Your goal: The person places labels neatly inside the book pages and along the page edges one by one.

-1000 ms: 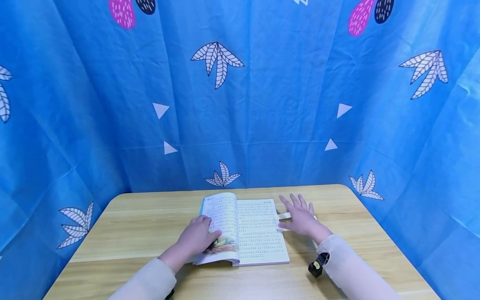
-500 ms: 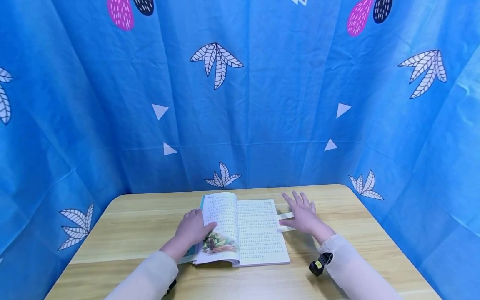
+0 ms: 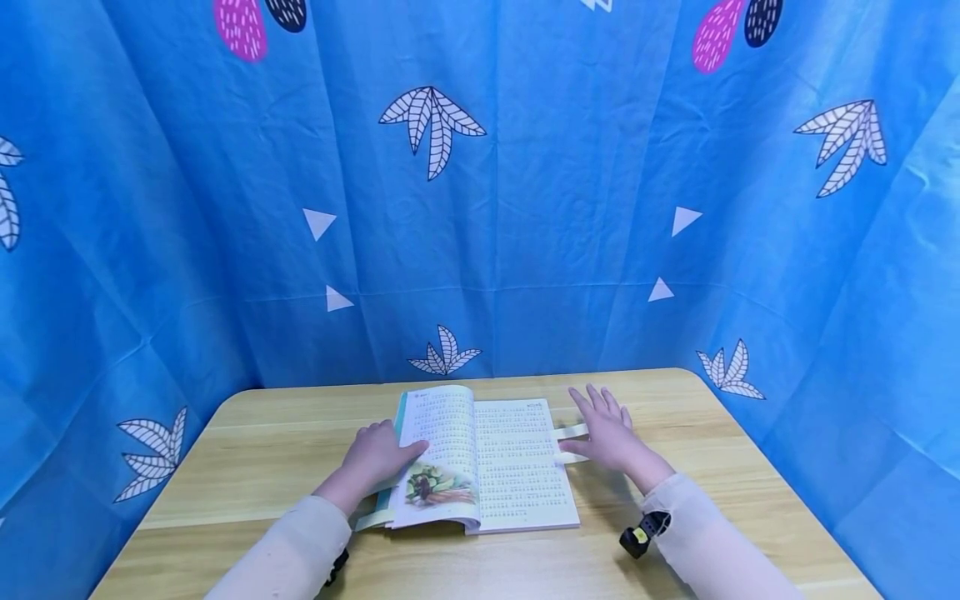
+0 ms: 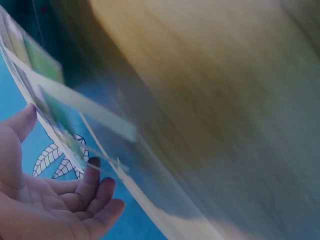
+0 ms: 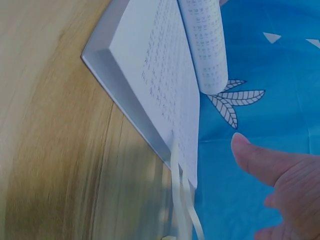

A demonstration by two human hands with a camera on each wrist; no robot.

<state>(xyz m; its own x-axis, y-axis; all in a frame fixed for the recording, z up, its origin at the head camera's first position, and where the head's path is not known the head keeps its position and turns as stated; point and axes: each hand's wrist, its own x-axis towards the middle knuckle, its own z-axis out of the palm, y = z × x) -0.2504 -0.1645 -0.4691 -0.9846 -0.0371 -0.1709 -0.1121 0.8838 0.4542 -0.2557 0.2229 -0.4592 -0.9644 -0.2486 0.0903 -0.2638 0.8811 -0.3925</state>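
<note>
An open book (image 3: 517, 467) lies on the table, its left-hand pages bulging upward and bearing a picture of vegetables. At its left edge is my left hand (image 3: 378, 454), thumb reaching over the page margin and fingers loosely bent. The left wrist view has that hand (image 4: 60, 200) beside the book's edge; whether the fingertips touch it is unclear. Two pale flat strips (image 3: 573, 443) stick out from the right side of the book. My right hand (image 3: 611, 437) is spread by them, its thumb near the strips. In the right wrist view, the thumb (image 5: 265, 160) stands apart from the pages.
Another pale strip (image 3: 373, 520) juts from the book's lower left. The wooden table (image 3: 285, 442) has rounded back corners. A blue patterned curtain (image 3: 570, 208) hangs behind it and along both sides. Each wrist carries a small black camera (image 3: 637, 537).
My left hand has drawn back leftward off the page, uncovering the vegetable picture and the lower-left strip. The right hand has shifted slightly to the right. The book stays in place.
</note>
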